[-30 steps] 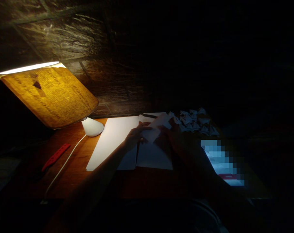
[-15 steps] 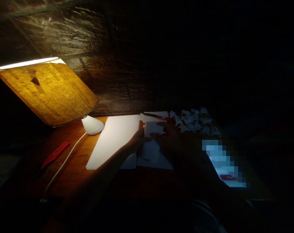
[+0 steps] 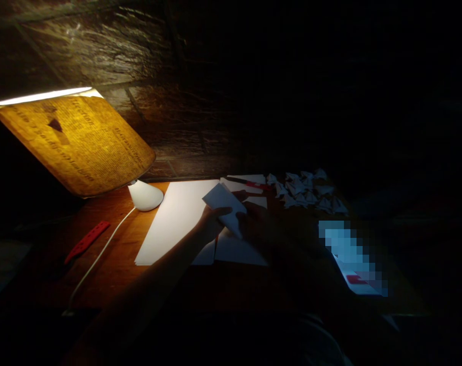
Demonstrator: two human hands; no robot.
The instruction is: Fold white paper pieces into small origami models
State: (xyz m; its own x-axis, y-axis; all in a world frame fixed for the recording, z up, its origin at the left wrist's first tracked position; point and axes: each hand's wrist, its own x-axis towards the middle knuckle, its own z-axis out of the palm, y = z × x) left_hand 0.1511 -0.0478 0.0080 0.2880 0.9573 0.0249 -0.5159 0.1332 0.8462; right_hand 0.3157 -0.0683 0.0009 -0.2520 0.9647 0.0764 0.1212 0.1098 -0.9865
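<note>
Holding a folded paper (image 3: 223, 207) up off the table (image 3: 116, 264), to the right of the lamp (image 3: 145, 196), I have it tilted. Its long axis runs on a slant, with the broad end up and back toward the lamp and the narrow tip down and away from the lamp, toward me. My left hand (image 3: 211, 224) has its fingers closed on the paper's lamp-side edge, thumb on top. My right hand (image 3: 259, 226) meets the paper's far side, away from the lamp. It lies in deep shadow, so I cannot tell how far those fingers are closed.

The paper is white, smooth and matte, with crisp straight creases and a flat wedge-like shape. The lamp has a glossy white cone base and a wide yellowed shade (image 3: 76, 142) printed with lettering.

Right of the lamp, below the folded paper, lie a large white sheet (image 3: 177, 216) and a second sheet (image 3: 238, 250), flat on the brown wood. Further right of the lamp lies a red pen (image 3: 250, 184), then a heap of small folded paper pieces (image 3: 307, 190). A white cord (image 3: 101, 254) trails from the lamp toward me, with a red ruler (image 3: 88, 241) beyond it. My left forearm crosses the large sheet's near corner.
</note>
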